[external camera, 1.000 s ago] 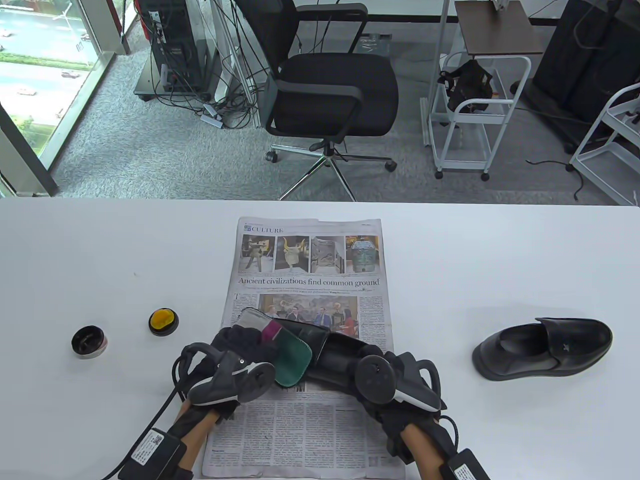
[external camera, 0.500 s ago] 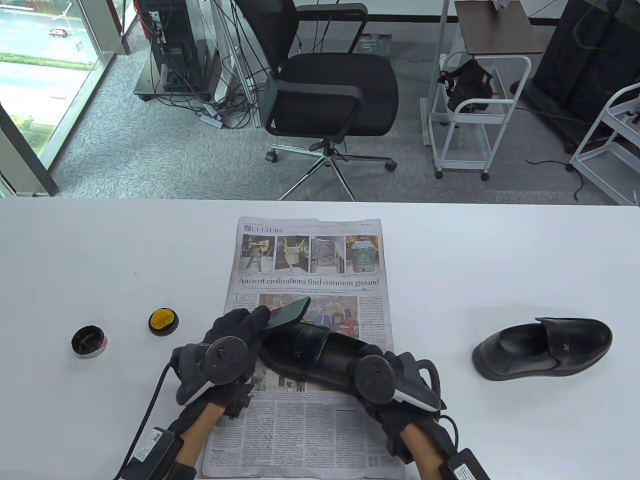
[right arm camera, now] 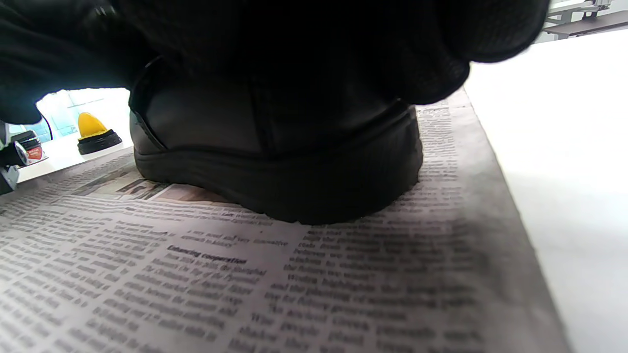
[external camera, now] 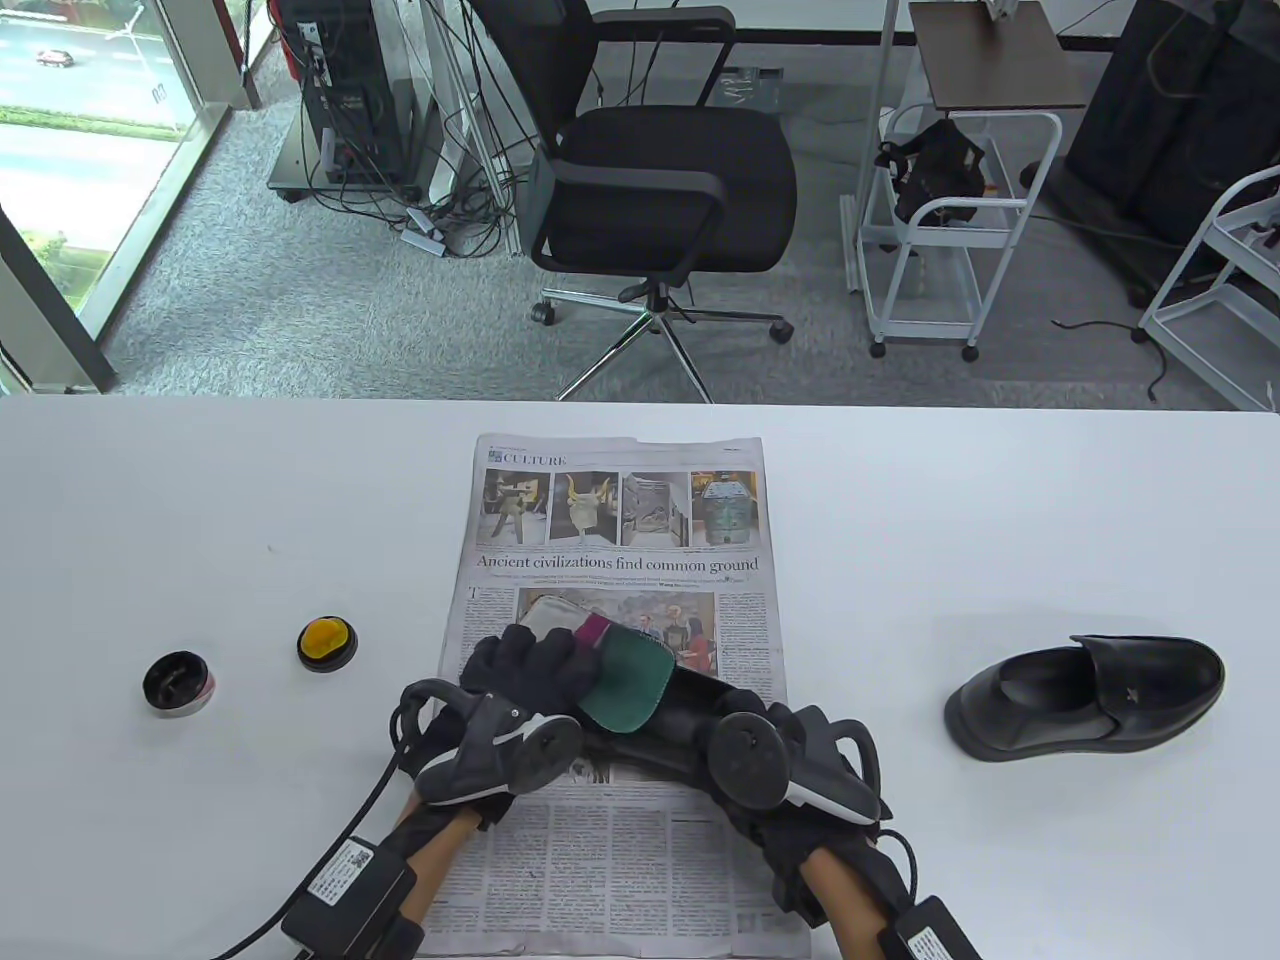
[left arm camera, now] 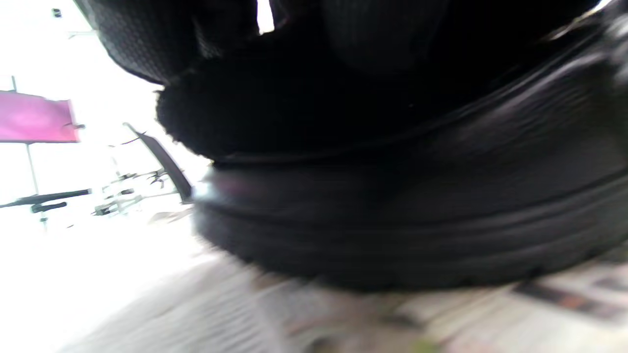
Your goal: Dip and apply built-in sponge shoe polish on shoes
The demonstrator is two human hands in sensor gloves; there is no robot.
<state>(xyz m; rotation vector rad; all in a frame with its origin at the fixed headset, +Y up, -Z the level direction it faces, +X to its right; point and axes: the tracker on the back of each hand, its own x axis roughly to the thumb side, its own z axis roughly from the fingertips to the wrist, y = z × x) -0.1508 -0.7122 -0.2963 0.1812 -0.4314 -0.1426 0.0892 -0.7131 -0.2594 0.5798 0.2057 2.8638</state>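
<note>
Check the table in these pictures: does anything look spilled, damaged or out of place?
Nothing stands out. One shoe sits on the newspaper between both hands; the second shoe stands upright on the table, with the polish tin and yellow sponge applicator nearby.

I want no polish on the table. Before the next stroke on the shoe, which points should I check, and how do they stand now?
1. Shoe on the newspaper: ok, its sole rests on it.
2. Right hand holds the heel: ok.
3. Left hand grips the green pad: ok.
4. Pad touches the leather: cannot tell.
5. Polish tin open: ok, left of the yellow sponge.
6. Second shoe apart: ok, on bare table.
</note>
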